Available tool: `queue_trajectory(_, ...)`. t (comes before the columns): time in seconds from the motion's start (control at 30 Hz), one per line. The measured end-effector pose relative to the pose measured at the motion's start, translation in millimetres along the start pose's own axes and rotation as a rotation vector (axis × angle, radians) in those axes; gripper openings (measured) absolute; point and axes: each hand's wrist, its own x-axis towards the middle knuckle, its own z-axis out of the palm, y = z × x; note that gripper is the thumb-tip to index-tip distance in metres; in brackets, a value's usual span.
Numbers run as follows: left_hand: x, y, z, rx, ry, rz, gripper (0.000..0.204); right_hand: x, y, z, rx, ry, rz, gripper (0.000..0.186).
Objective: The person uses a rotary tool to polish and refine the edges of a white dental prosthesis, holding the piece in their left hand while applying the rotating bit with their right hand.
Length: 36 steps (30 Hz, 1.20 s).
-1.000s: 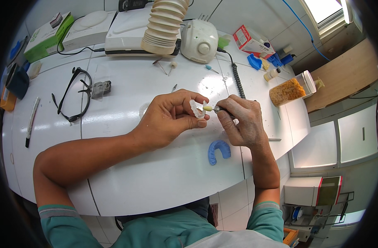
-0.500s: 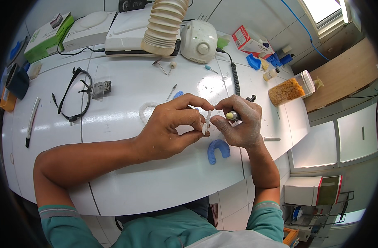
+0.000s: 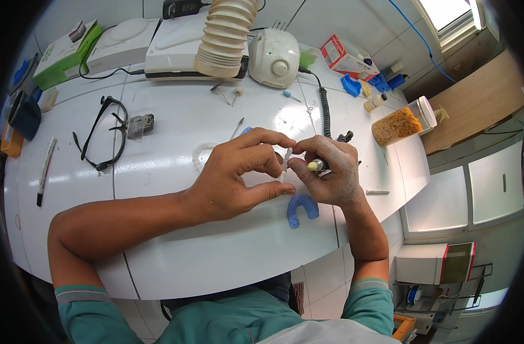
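A small, narrow white dental piece [image 3: 284, 167] is upright between both hands over the table. My left hand [image 3: 236, 169] curves around it, with thumb and fingertips closed on its ends. My right hand [image 3: 333, 172] touches its upper right side with thumb and forefinger. In that same hand lies a rotary handpiece [image 3: 321, 164], its pale yellow tip poking out past the fingers. Whitish dust coats the right hand. Below the hands rests a blue arch-shaped mould [image 3: 302, 210]. A white arch-shaped piece [image 3: 202, 156] is partly hidden behind my left hand.
At the back stand a ribbed suction hose [image 3: 223, 40] and a white control unit [image 3: 275, 57] with a coiled cable [image 3: 325, 109]. Black glasses [image 3: 122, 137] and a pen [image 3: 46, 171] lie left. A jar of orange granules [image 3: 397, 126] is at right. Loose burs [image 3: 237, 127] lie beyond my hands.
The white piece has been turned between my fingers. My right thumb and forefinger have moved slightly left, onto it, with the handpiece still in that hand.
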Motion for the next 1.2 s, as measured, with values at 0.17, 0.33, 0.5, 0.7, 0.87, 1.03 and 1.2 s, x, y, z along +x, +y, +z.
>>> queue_trajectory(0.17, 1.9, 6.5, 4.1, -0.006, 0.079, -0.065, 0.061, 2.2, 2.6, -24.7, -0.060, -0.124, 0.055, 0.014)
queue_trajectory(0.33, 1.7, 8.4, 2.2, 0.052, 0.117, -0.100, 0.073, 2.5, 4.7, -21.4, -0.088, -0.166, 0.092, 0.018)
queue_trajectory(0.5, 1.0, 5.6, 2.9, 0.037, 0.122, -0.104, 0.073, 3.7, 4.3, -12.2, -0.153, -0.178, 0.031, 0.012)
queue_trajectory(0.7, 0.4, 5.5, 3.7, 0.061, 0.133, -0.086, 0.071, 3.6, 7.1, -11.1, -0.207, -0.189, -0.010, 0.010)
queue_trajectory(0.87, 0.5, 5.1, 3.7, 0.062, 0.131, -0.083, 0.070, 3.9, 7.2, -9.9, -0.203, -0.180, -0.014, 0.010)
queue_trajectory(1.03, 2.1, 7.0, 3.0, 0.061, 0.118, -0.074, 0.064, 3.3, 7.2, -11.9, -0.187, -0.195, 0.005, 0.011)
queue_trajectory(1.2, 2.9, 7.1, 3.1, -0.056, 0.108, -0.135, 0.060, 1.3, 9.7, -17.0, -0.162, -0.143, 0.033, 0.010)
